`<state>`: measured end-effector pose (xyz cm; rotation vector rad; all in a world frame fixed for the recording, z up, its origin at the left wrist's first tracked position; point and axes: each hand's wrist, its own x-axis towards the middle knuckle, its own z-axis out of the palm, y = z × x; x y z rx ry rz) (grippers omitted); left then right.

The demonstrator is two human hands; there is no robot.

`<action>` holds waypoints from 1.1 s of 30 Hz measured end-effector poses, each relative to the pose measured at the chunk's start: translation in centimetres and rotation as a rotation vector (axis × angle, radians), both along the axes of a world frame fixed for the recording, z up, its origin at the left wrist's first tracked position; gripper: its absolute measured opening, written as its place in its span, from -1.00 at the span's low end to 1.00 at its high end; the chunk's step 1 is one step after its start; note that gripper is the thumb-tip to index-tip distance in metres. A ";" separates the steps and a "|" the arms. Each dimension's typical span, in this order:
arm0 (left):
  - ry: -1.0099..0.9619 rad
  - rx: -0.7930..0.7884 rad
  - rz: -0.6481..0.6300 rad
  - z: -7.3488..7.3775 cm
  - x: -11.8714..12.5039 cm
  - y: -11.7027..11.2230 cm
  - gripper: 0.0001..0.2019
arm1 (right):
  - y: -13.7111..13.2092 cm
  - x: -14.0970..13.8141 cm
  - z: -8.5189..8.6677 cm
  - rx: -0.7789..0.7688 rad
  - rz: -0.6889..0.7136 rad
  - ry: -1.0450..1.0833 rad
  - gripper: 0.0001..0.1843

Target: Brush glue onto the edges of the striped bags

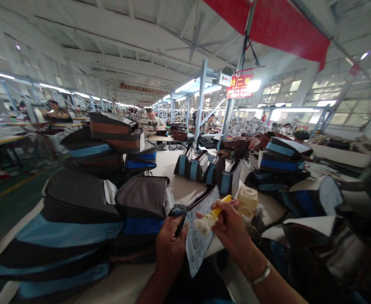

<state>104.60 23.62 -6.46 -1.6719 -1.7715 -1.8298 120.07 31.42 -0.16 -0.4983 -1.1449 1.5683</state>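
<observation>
My left hand is closed on the dark edge of a bag piece whose pale blue patterned lining faces up. In my right hand is a brush with a yellow handle. Its pale, clotted bristles are over the lining; whether they touch it I cannot tell. Just beyond my right hand stands a cloudy yellowish plastic container. Left of my left hand sits a dark bag piece with a bright blue band.
Stacks of dark bag pieces with blue bands rise at the left, more at the right. Several small upright pieces line the back of the pale table. Beyond, a person sits at a workstation. A blue metal post stands behind the table.
</observation>
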 end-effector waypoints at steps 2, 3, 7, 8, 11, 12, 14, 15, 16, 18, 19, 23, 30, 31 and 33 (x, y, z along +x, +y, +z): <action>-0.129 -0.038 -0.058 1.4 -0.3 -0.1 -0.76 | 0.4 1.1 2.1 0.062 -0.172 0.016 -0.69; -0.176 -0.060 -0.079 2.1 -0.3 -0.2 -0.77 | 0.5 1.5 3.0 0.078 -0.232 0.034 -0.71; -0.255 -0.114 -0.145 3.9 0.1 -0.5 -0.78 | 0.6 0.9 5.2 0.317 -0.265 -0.114 -0.76; -0.259 -0.120 -0.159 4.2 0.3 -0.6 -0.79 | 0.6 0.3 5.4 0.420 -0.266 -0.213 -0.77; -0.267 -0.133 -0.186 4.3 0.7 -0.7 -0.79 | 0.9 -1.2 6.0 0.715 -0.343 -0.477 -0.77; -0.271 -0.137 -0.188 4.3 0.7 -0.8 -0.79 | 1.0 -1.4 6.2 0.780 -0.395 -0.513 -0.77; -0.279 -0.148 -0.175 4.2 0.5 -0.9 -0.76 | 1.0 -1.5 6.5 0.836 -0.490 -0.492 -0.77; -0.284 -0.156 -0.164 4.2 0.3 -0.9 -0.75 | 0.9 -1.5 6.5 0.838 -0.510 -0.464 -0.77; -0.289 -0.166 -0.155 4.1 0.2 -0.9 -0.74 | 0.8 -1.4 6.4 0.844 -0.506 -0.448 -0.77; -0.296 -0.183 -0.151 4.1 -0.1 -0.9 -0.72 | 0.6 -1.6 5.9 0.908 -0.463 -0.482 -0.78; -0.291 -0.186 -0.155 4.0 -0.2 -0.8 -0.72 | 0.6 -1.7 5.5 0.956 -0.450 -0.521 -0.79; -0.106 -0.114 -0.107 2.6 -0.9 -0.6 -0.75 | 1.2 -1.3 4.4 0.964 -0.574 -0.548 -0.79; 0.183 0.042 0.304 -1.5 -2.3 -0.8 -0.52 | 0.6 7.3 4.4 0.282 -0.766 0.003 -0.68; 0.096 0.011 0.295 -1.6 -2.3 -0.9 -0.39 | 0.5 9.0 4.0 0.217 -0.795 0.055 -0.67; -0.081 -0.087 0.269 -1.3 -2.3 -1.0 -0.14 | 0.2 12.0 2.6 0.142 -0.854 0.078 -0.68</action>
